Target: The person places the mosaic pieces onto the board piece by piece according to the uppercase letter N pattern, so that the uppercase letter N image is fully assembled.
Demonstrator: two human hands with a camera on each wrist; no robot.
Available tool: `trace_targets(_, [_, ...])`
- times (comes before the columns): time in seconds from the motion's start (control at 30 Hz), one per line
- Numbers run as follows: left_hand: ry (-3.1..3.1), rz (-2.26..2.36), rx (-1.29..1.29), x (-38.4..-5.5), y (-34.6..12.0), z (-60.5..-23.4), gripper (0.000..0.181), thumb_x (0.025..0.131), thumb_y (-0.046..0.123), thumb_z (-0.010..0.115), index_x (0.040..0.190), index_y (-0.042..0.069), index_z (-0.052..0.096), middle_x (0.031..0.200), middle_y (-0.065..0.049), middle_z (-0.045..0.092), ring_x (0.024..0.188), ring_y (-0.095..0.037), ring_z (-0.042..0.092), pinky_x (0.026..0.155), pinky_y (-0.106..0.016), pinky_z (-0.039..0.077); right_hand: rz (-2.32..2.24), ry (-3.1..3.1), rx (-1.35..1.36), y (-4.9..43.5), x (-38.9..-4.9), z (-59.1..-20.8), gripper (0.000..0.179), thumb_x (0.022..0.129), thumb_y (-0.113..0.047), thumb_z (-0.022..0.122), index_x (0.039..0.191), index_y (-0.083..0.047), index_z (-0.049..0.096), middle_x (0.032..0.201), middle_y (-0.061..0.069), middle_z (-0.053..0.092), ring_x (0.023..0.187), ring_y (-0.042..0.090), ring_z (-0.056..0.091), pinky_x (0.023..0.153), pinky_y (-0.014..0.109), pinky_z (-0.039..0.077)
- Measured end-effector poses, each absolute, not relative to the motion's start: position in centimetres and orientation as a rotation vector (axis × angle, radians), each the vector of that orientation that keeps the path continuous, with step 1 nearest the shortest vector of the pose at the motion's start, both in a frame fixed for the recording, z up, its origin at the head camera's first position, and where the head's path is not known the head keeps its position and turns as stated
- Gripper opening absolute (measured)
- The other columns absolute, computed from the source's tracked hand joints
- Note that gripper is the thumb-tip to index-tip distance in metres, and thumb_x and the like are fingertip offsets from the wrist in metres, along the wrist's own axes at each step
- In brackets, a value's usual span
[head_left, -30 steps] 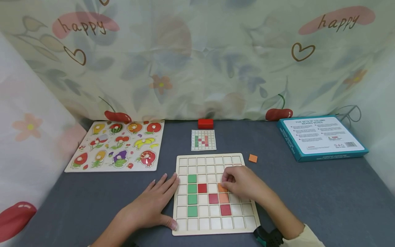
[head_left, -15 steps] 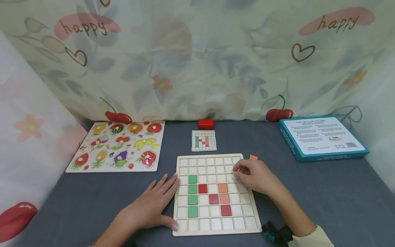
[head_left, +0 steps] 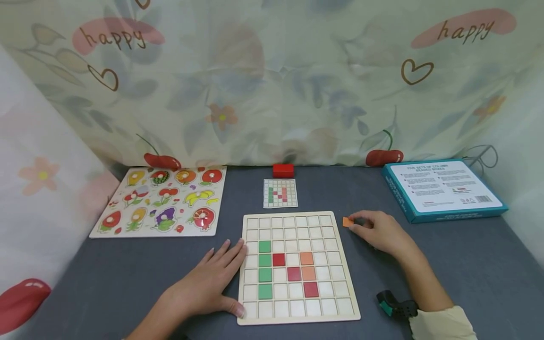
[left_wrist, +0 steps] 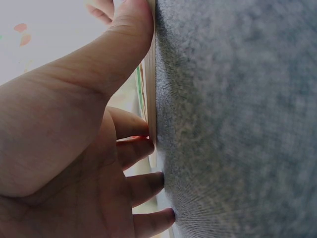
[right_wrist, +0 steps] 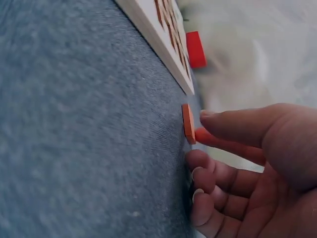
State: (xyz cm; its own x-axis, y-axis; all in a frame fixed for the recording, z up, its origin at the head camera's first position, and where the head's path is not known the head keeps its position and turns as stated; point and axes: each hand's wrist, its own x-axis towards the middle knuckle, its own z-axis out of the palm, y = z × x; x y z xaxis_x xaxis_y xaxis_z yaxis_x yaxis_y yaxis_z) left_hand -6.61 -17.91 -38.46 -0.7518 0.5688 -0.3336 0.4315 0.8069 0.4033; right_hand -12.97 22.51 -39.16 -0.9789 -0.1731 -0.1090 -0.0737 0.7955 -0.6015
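A pale grid board [head_left: 297, 321] lies on the table before the person, with green, red and orange square tiles in some cells. The left hand [head_left: 204, 285] rests at its left edge, fingers spread and the thumb on the near corner; in the left wrist view, the fingertips meet the board's side [left_wrist: 151, 99]. Beyond the board's far right corner, an orange tile [head_left: 347, 222] lies on the table. The right hand [head_left: 382, 233] reaches it from the right. In the right wrist view, the index fingertip is right at the orange tile [right_wrist: 188, 125], the thumb just over it.
A small pattern card [head_left: 280, 193] lies behind the board, with a red block [head_left: 283, 170] beyond it. A fruit picture board [head_left: 159, 200] lies at the back left. A teal box [head_left: 446, 191] stands at the back right, in front of the printed curtain.
The right hand has left the orange tile in the board and moved right, off the board, to the loose orange tile, which has shifted slightly nearer. The left hand has stayed put.
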Motion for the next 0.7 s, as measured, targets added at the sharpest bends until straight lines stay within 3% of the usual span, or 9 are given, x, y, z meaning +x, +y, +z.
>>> trace_targets(0.07, [2.549, 0.417, 0.750, -6.61, -17.89, -38.44, 0.127, 0.066, 0.078, 0.070, 0.161, 0.010, 0.021, 0.167, -0.007, 0.014, 0.151, -0.037, 0.007, 0.112, -0.068, 0.015, -0.933, 2.841, -0.212, 22.43, -12.94, -39.17, 0.014, 0.094, -0.023, 0.072, 0.099, -0.009, 0.074, 0.064, 0.001, 0.051, 0.058, 0.018, 0.049, 0.054, 0.033, 0.038])
trace_targets(0.17, [2.548, 0.414, 0.752, -6.61, -17.84, -38.39, 0.127, 0.066, 0.078, 0.070, 0.161, 0.010, 0.021, 0.167, -0.007, 0.014, 0.151, -0.038, 0.007, 0.112, -0.068, 0.015, -0.920, 2.833, -0.239, 22.41, -12.80, -39.13, 0.015, 0.090, -0.025, 0.077, 0.084, -0.013, 0.070, 0.065, -0.001, 0.052, 0.062, 0.017, 0.049, 0.057, 0.033, 0.039])
trace_targets(0.7, [2.555, 0.406, 0.749, -6.59, -17.88, -38.42, 0.127, 0.066, 0.078, 0.070, 0.161, 0.010, 0.022, 0.167, -0.007, 0.015, 0.151, -0.038, 0.008, 0.112, -0.068, 0.016, -0.926, 2.745, -0.262, 22.21, -12.46, -38.62, 0.022, 0.084, -0.019, 0.083, 0.083, -0.009, 0.064, 0.071, 0.001, 0.054, 0.067, 0.018, 0.050, 0.060, 0.034, 0.040])
